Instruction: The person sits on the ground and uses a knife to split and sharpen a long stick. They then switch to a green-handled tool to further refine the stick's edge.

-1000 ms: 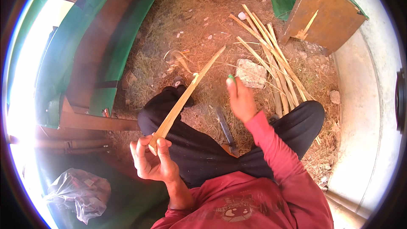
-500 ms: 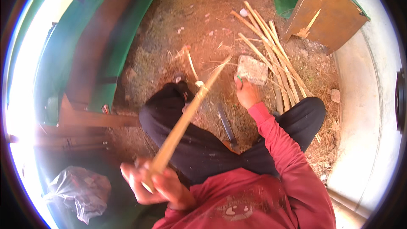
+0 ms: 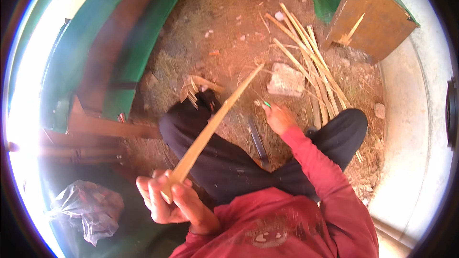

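My left hand (image 3: 173, 199) is closed round the thick near end of a long, pale wooden stick (image 3: 203, 142). The stick slants up to the right and tapers to a point, with a small curl at its tip. My right hand (image 3: 280, 118) is closed, beyond the stick's right side and apart from it. A small green piece (image 3: 267, 104) shows at its fingertips, with something whitish beside it; the rest of what it grips is hidden. Pale shavings (image 3: 192, 89) lie by my left foot. Between my legs a dark, flat blade-like bar (image 3: 256, 138) rests on the ground.
A rough, pale stone block (image 3: 286, 80) sits just past my right hand. Several long sticks (image 3: 313, 62) lie piled to its right. A brown wooden box (image 3: 370, 21) stands at the far right, a green-covered bench (image 3: 138, 52) at the left, a plastic bag (image 3: 91, 208) near left.
My right hand has drawn back toward me, away from the stone. The curl midway along the stick and the thin strip beyond it are gone from there; shavings now show by my left foot.
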The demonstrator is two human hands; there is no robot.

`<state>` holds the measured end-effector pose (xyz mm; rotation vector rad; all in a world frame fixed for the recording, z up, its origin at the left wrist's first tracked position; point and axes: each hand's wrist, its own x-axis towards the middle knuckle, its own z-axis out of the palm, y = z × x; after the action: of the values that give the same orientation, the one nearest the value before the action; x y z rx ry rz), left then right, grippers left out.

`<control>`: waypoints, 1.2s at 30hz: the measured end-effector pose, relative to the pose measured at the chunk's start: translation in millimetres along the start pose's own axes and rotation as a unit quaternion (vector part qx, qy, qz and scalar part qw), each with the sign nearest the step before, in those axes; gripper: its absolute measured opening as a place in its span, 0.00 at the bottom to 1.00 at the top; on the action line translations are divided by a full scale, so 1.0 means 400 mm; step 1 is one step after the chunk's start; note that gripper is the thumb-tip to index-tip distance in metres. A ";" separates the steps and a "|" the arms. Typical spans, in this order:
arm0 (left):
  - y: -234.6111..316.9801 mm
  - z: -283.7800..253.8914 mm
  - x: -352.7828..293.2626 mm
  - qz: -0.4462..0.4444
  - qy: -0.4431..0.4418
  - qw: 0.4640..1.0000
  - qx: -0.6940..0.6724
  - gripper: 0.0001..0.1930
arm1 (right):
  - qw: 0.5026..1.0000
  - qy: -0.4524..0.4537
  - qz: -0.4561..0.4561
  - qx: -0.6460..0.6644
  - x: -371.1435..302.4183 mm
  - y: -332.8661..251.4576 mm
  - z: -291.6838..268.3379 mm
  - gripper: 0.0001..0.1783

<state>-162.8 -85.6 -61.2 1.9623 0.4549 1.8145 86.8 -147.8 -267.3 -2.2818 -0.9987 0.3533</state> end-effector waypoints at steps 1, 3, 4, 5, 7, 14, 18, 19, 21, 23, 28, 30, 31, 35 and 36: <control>-0.013 0.004 0.009 0.006 0.025 1.000 -0.003 0.17 | 0.998 0.044 -0.023 0.030 0.027 -0.032 -0.011 0.24; -0.007 0.001 0.001 -0.023 0.057 0.998 -0.003 0.16 | 0.991 0.097 -0.038 0.081 -0.035 -0.115 -0.082 0.26; -0.011 0.005 0.012 -0.022 0.045 0.999 -0.010 0.15 | 0.987 0.085 -0.046 0.128 -0.077 -0.160 -0.126 0.25; -0.012 0.005 0.010 -0.022 0.042 0.999 -0.021 0.15 | 0.978 0.079 -0.065 0.179 -0.094 -0.216 -0.172 0.24; -0.010 0.009 0.010 -0.010 0.027 0.999 -0.017 0.16 | 0.959 0.030 -0.115 0.256 -0.154 -0.308 -0.237 0.19; 0.004 0.008 0.035 0.034 -0.055 0.996 -0.065 0.17 | 0.950 -0.057 -0.205 0.230 -0.242 -0.409 -0.285 0.12; -0.010 -0.023 0.063 0.051 -0.104 0.993 -0.037 0.15 | 0.955 -0.048 -0.210 0.203 -0.259 -0.411 -0.312 0.11; -0.009 -0.020 0.066 0.067 -0.120 0.989 -0.049 0.14 | 0.955 -0.045 -0.215 0.201 -0.273 -0.414 -0.321 0.10; -0.008 -0.009 0.075 0.097 -0.151 0.981 -0.074 0.12 | 0.947 -0.017 -0.233 0.219 -0.295 -0.432 -0.322 0.10; 0.004 -0.005 0.085 0.109 -0.187 0.972 -0.090 0.11 | 0.954 -0.002 -0.228 0.196 -0.298 -0.433 -0.303 0.10; 0.013 -0.016 0.091 0.114 -0.216 0.969 -0.043 0.10 | 0.961 0.069 -0.238 0.124 -0.283 -0.418 -0.256 0.10; 0.015 -0.013 0.091 0.105 -0.199 0.974 -0.022 0.09 | 0.955 0.116 -0.246 0.120 -0.267 -0.413 -0.235 0.10; 0.017 -0.009 0.093 0.098 -0.189 0.977 -0.012 0.10 | 0.951 0.138 -0.250 0.117 -0.253 -0.407 -0.219 0.10; 0.018 -0.011 0.084 0.130 -0.186 0.972 -0.062 0.10 | 0.988 0.103 -0.098 0.067 -0.172 -0.245 -0.153 0.10; 0.019 -0.016 0.083 0.134 -0.204 0.968 -0.052 0.12 | 0.981 0.097 -0.122 0.112 -0.199 -0.274 -0.185 0.10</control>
<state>-166.6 -74.5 -28.5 2.3310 -0.0375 1.4794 4.8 -180.7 -140.8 -1.9252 -1.0654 0.1291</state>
